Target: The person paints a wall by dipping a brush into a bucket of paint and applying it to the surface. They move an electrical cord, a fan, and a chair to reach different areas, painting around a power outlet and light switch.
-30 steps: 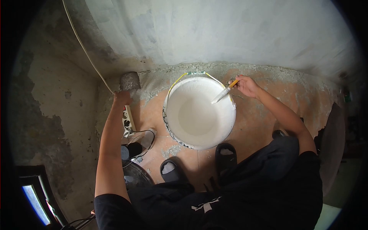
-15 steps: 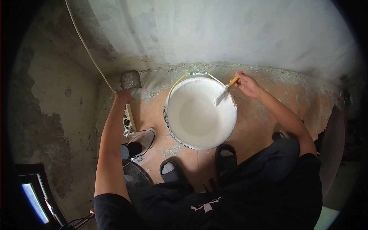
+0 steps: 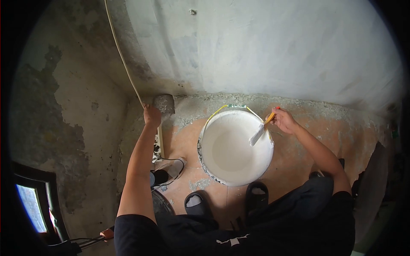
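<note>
My left hand [image 3: 152, 115] is closed around the lower part of a pale cable [image 3: 121, 55] that runs up along the wall corner. Just below that hand, a white power strip [image 3: 160, 141] is partly hidden by my forearm. Between my fingers and thumb, my right hand [image 3: 284, 121] grips a paintbrush [image 3: 269, 118] by its yellow, red-tipped handle. The white-coated bristles point down over the right inside of a large bucket [image 3: 267, 164]. Pale, thin-looking paint [image 3: 230, 149] lies in the bucket, whose wire handle with a green grip [image 3: 237, 106] rests toward the wall.
Ahead stands a whitish, patchy wall [image 3: 273, 51]; a stained, peeling wall [image 3: 92, 145] is at left. A grey cylinder [image 3: 164, 103] sits in the corner. Black cords and a dark round object [image 3: 161, 202] lie near my sandalled feet. Crumbs litter the tiled floor [image 3: 190, 147].
The view has tilted upward, so the bucket and floor appear lower and further right. My left hand has risen slightly with the cable. The brush stays over the bucket in my right hand.
</note>
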The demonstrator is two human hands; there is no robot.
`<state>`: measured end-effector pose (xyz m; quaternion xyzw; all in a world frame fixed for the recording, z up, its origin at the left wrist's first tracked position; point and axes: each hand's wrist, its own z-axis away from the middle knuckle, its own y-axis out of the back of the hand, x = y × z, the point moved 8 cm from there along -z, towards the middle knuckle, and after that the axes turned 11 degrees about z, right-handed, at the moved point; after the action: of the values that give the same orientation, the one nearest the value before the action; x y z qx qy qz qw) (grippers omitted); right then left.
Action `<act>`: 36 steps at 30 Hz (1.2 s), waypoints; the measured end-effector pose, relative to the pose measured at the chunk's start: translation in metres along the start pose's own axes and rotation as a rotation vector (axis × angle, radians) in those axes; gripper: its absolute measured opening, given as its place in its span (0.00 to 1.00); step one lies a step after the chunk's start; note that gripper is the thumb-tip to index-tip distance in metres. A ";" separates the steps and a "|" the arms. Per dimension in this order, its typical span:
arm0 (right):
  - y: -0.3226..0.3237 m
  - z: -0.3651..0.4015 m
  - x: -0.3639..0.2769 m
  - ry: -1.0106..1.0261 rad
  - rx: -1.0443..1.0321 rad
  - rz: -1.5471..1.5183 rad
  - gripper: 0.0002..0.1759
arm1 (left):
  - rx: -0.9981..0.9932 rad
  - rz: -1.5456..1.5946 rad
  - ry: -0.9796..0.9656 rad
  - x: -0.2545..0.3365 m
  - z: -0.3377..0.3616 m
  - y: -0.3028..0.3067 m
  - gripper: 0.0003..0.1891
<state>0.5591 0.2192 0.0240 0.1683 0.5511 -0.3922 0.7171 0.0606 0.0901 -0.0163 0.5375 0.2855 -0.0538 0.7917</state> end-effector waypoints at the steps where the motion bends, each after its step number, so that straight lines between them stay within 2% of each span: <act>1: 0.004 -0.001 0.001 -0.002 0.034 0.046 0.11 | 0.049 -0.027 -0.005 -0.001 -0.002 0.004 0.14; 5: 0.010 -0.003 0.003 -0.020 0.039 0.034 0.11 | 0.080 -0.015 0.009 -0.004 -0.009 0.000 0.13; 8: 0.016 -0.005 0.009 -0.009 0.059 -0.098 0.11 | 0.152 -0.026 0.008 -0.004 -0.012 -0.003 0.12; 10: 0.017 -0.004 0.008 -0.005 0.051 0.031 0.11 | -0.031 0.067 0.053 -0.007 -0.015 -0.015 0.11; 14: 0.014 -0.004 0.007 -0.002 0.044 -0.060 0.11 | -0.058 0.159 0.087 -0.012 -0.016 -0.023 0.11; 17: 0.012 -0.002 0.007 -0.004 0.073 0.033 0.11 | -0.050 0.121 0.091 -0.018 -0.017 -0.024 0.11; 19: 0.004 0.000 0.002 0.007 0.017 -0.016 0.11 | -0.169 0.218 0.202 -0.025 -0.017 -0.032 0.11; 20: 0.002 0.000 0.001 0.007 0.023 -0.016 0.11 | -0.167 0.219 0.196 -0.024 -0.017 -0.032 0.11; 22: 0.004 0.000 -0.001 0.032 0.065 0.118 0.10 | -0.254 0.207 0.223 -0.026 -0.009 -0.032 0.11; 26: 0.003 -0.001 -0.005 0.029 0.054 -0.023 0.09 | -0.323 0.152 0.205 -0.033 -0.007 -0.004 0.10; 28: 0.009 0.002 -0.005 0.036 0.185 0.128 0.09 | -0.341 -0.134 0.297 -0.045 0.000 0.017 0.10; 29: 0.006 -0.001 -0.007 0.049 0.166 0.125 0.09 | -0.340 -0.138 0.320 -0.051 0.003 0.032 0.10; 31: 0.005 -0.003 -0.001 0.036 0.123 -0.018 0.10 | -0.174 -0.527 0.315 -0.050 0.016 0.085 0.11; 32: 0.005 -0.006 -0.002 0.034 0.094 -0.082 0.10 | -0.186 -0.533 0.349 -0.058 0.017 0.094 0.11; 34: 0.013 -0.010 0.008 -0.002 0.173 -0.140 0.10 | -0.067 -0.550 0.364 -0.071 0.011 0.121 0.12; 36: 0.009 -0.005 0.010 -0.012 0.238 -0.134 0.11 | -0.154 -0.496 0.365 -0.081 0.025 0.149 0.12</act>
<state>0.5637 0.2245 0.0115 0.2126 0.5063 -0.5029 0.6675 0.0612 0.1123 0.1534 0.3906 0.5485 -0.1260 0.7285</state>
